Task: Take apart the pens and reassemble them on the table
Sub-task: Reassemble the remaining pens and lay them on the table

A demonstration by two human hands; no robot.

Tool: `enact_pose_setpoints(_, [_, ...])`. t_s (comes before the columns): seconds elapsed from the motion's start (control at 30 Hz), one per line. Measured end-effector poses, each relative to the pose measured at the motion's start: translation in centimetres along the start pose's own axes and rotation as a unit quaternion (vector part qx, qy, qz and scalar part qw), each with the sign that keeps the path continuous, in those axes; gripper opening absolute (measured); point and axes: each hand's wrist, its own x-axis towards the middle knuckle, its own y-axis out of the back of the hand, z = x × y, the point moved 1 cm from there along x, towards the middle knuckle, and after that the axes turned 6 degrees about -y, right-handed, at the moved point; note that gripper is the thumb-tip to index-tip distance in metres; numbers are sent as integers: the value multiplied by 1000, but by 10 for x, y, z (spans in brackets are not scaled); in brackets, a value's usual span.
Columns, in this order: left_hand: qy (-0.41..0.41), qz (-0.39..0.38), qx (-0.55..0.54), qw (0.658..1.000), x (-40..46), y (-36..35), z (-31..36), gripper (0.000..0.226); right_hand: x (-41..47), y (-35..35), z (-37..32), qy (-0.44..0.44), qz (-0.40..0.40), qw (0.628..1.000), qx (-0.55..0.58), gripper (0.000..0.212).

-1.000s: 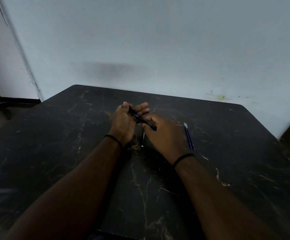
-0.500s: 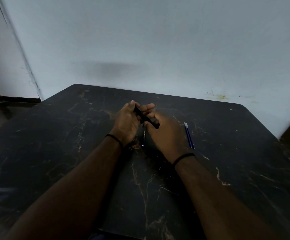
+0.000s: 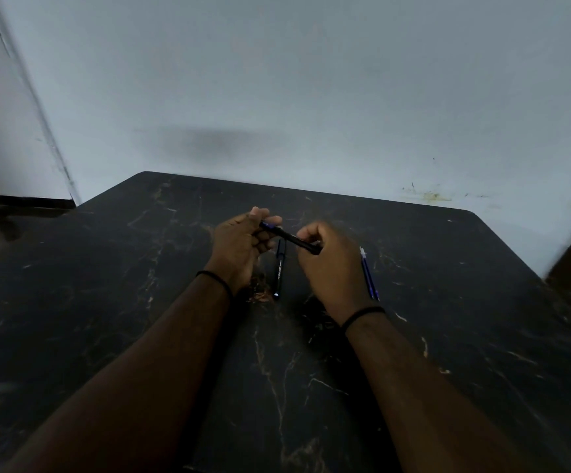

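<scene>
counter [image 3: 447,336]: black, marble-look surface with pale veins, set against a plain grey-white wall [image 3: 311,80]; light is dim.

left hand [image 3: 239,247]: raised just above the counter left of centre, palm turned inward, fingers curled. thumb and fingertips pinch the far-left end of a dark pen. a thin black band [image 3: 214,279] circles the wrist.

held pen [image 3: 289,236]: black barrel with a blue marking near the left-hand end, slanting down from upper left to lower right, spanning the gap between the two hands, clear of the counter.

second pen [image 3: 279,269]: black, capped, lying flat on the counter between the two wrists, below the held pen, running roughly front to back; pale print on its side, too small to read.

right hand [image 3: 331,264]: closed in a loose fist, back of the hand toward the camera, gripping the lower-right end of the held pen. a black band [image 3: 362,315] sits on this wrist too.

blue refill [image 3: 368,274]: thin blue stick with a whitish far tip, lying on the counter just beside the right hand's outer edge; whether it touches the hand cannot be told.
</scene>
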Motion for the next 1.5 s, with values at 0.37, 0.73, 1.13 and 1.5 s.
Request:
enact_pose_setpoints(0.37, [10, -11, -22, 1000, 4, 3, 0, 31, 1, -3, 4, -13, -12, 999, 30, 8])
enact_pose_setpoints(0.73, [9, -34, -12, 999, 4, 2, -2, 33, -3, -4, -3, -32, -43, 998, 45, 12])
enact_pose_setpoints(1.13, [19, -87, -26, 996, 8, 8, -2, 34, -4, -13, -1, -22, -15, 1000, 17, 7])
enact_pose_setpoints(1.5, [1, -147, -55, 988, 10, 7, -2, 34, -4, -8, -7, -31, -36, 999, -9, 9])
